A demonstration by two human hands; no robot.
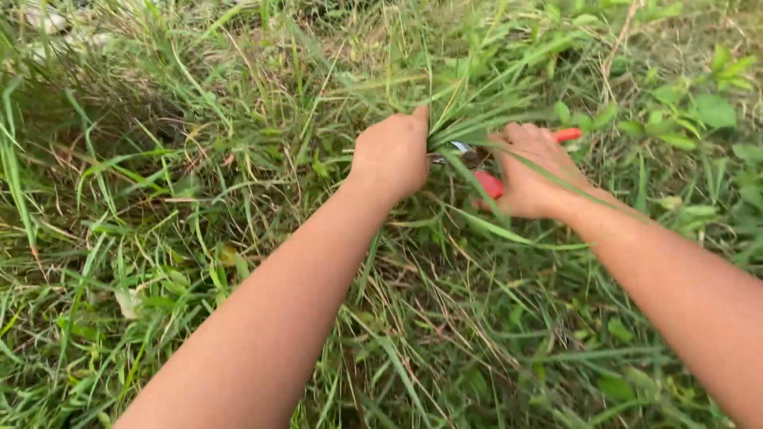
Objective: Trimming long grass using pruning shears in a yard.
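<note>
Your left hand (391, 155) is shut tight round a bunch of long grass (477, 111), w/ the blades fanning out toward 1 o'clock. Your right hand (534, 173) sits just beside it at 3 o'clock, fingers (517, 133) curled round red-handled clippers (490, 184). The metal blades (459, 148) show btwn your two hands, right at the bunch. More grass & leafy weeds (691, 111) are all around, thickest at 2 o'clock.
</note>
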